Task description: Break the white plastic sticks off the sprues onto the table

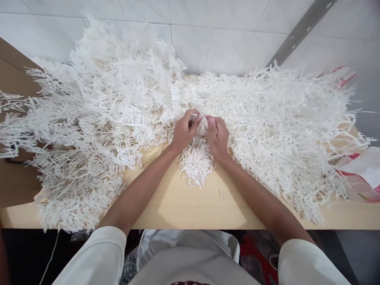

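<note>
Between my hands is a small white branched sprig [203, 126], its thin tips fanned out. My left hand [186, 128] pinches it from the left, thumb and forefinger closed. From the other side, the thumb and fingers of my right hand [218, 134] are closed at its upper end. Right below lies a small heap of short white pieces [196, 164] on the wooden table [190, 209]. A large pile of white branched strands [115, 95] rises to the left, and another pile of strands [285, 118] spreads to the right.
A cardboard box [18, 178] stands at the left edge, partly under the strands. A red and white plastic bag [360, 174] lies at the right. Behind the table is a tiled wall [190, 35] with a grey metal post [299, 33]. A few loose bits [221, 193] lie near the front.
</note>
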`<state>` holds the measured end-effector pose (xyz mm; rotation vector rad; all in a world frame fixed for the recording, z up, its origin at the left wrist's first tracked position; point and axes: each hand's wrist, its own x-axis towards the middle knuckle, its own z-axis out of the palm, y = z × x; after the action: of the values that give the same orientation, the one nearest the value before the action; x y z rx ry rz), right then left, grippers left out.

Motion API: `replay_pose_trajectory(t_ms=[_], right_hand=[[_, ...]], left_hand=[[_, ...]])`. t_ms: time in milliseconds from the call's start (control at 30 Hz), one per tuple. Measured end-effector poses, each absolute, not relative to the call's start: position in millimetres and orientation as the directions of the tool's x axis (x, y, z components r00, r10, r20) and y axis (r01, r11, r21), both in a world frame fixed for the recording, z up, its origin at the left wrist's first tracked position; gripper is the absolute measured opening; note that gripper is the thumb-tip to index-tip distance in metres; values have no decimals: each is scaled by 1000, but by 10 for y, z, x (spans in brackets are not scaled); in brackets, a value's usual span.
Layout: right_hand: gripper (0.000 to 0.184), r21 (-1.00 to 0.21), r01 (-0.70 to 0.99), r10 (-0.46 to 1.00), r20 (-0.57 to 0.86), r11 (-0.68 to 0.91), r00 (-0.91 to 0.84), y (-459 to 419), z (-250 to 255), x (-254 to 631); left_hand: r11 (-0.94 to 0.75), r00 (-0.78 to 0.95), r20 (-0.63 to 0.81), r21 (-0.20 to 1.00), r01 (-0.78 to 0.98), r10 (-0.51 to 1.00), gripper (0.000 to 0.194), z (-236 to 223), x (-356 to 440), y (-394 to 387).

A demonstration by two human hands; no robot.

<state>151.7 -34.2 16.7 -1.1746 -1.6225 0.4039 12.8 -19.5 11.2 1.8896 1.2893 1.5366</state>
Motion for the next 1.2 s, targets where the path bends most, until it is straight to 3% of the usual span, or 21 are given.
replay_pose_trajectory(t_ms=[167, 333, 467, 567, 767, 967, 1100, 1200], right_hand=[[27, -754, 461, 827, 558, 468, 73, -341, 164, 1526], [27, -743, 445, 771, 615, 500, 162, -386, 186, 1547], [31, -758, 396, 721, 637, 519, 274, -395, 178, 1550], [27, -808, 363, 807, 555, 465, 202, -349, 172, 1547], [30, -817, 351, 868, 496, 457, 25, -305, 196, 1527], [26, -751, 447, 819, 570, 486, 65, -332, 182, 1524], [26, -685, 490, 753, 653, 539, 85, -374, 181, 1536], [30, -693, 478, 715, 677, 540, 174, -397, 193, 1552]], left_hand=[[-551, 62, 578, 732, 400, 813, 28, 122, 153, -234], [-578, 142, 596, 646, 499, 790, 28, 109, 187, -226], [-426, -42, 516, 748, 508, 856, 33, 96, 130, -146], [-376, -141, 470, 825, 421, 872, 32, 110, 101, -133], [-509, 30, 547, 757, 410, 837, 28, 105, 145, -191], [-522, 52, 597, 651, 551, 800, 19, 93, 187, -222], [-436, 11, 518, 708, 556, 855, 19, 91, 206, -224], [-333, -111, 450, 785, 522, 886, 19, 79, 176, -184]])
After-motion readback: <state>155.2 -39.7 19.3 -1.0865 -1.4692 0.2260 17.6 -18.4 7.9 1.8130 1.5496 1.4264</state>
